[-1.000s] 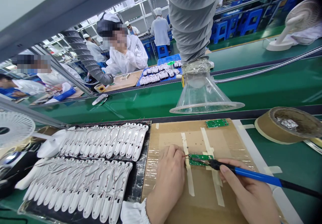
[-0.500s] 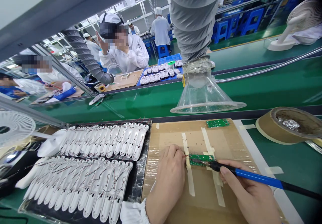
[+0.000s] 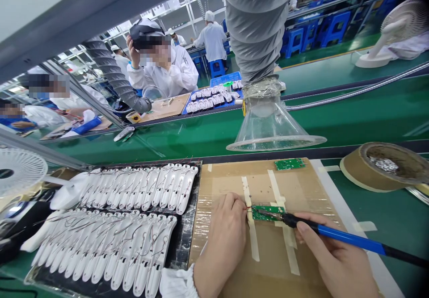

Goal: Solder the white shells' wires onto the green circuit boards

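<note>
A small green circuit board [image 3: 265, 212] lies taped on a cardboard work mat [image 3: 228, 186]. My right hand [image 3: 335, 262] grips a blue-handled soldering iron [image 3: 338, 236], its tip resting on the board's left part. My left hand [image 3: 223, 244] is closed beside the board's left end, pinching thin red wires against it. A second green board [image 3: 289, 163] lies at the mat's far edge.
A black tray [image 3: 186, 240] left of the mat holds several white plastic housings [image 3: 110, 240] with wires. A clear fume hood funnel [image 3: 271, 128] hangs behind the mat. A brown solder-tip holder [image 3: 382, 166] sits at right. Small fan [image 3: 18, 170] at left. People in white work across the green belt [image 3: 351, 119].
The soldering iron has slid slightly right along the board. A person across the belt has raised a hand to the head. My left hand stays put.
</note>
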The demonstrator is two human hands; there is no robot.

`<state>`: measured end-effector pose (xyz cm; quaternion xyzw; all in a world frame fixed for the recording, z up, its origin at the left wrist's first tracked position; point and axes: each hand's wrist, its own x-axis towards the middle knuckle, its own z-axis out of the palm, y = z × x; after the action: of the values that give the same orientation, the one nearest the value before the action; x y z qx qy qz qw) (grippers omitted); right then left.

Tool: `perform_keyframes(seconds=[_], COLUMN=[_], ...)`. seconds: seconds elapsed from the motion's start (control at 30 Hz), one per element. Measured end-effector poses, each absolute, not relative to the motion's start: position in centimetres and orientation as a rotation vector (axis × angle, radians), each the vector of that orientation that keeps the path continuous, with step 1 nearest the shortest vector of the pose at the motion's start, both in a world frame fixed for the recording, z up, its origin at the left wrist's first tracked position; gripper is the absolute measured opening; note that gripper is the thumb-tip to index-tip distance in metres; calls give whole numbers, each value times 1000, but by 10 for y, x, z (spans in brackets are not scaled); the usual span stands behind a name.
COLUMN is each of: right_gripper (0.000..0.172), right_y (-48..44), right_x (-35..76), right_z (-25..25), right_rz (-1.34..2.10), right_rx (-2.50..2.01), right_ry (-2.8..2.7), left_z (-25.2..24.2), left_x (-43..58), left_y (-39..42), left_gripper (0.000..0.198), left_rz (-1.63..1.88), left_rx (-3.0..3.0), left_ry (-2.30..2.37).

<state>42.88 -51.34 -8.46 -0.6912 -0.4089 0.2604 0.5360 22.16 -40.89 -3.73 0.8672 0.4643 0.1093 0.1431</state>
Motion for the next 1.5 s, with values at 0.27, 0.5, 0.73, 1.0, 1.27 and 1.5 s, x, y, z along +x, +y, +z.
perform_keyframes(seconds=[0.27,0.5,0.73,1.0,1.27,1.5], right_gripper=[26,31,31,28,25,29], right_y=[-511,-511,-511,-511,-509,-512], right_x=[431,420,405,406,403,414], right_z=[-87,-73,-57,-57,-51,-69], right_rz=[597,675,718,708,713,754], right_rx=[-1622,-1654,-1679,-1669,-1635,-1643], right_ry=[-1002,-841,-684,-672,-639,-794], left_z=[-37,-34,-29,-29,-29,-23], left_x=[222,221,221,223,227,226], left_y=[-408,-408,-403,-397,-399,-396], left_gripper=[25,22,21,21,22,23], left_rz=[290,424,526,468,435,334], left_rx=[2530,2247,1843,1868,2029,2073], left_ry=[1314,1324,1287,1252,1308,1273])
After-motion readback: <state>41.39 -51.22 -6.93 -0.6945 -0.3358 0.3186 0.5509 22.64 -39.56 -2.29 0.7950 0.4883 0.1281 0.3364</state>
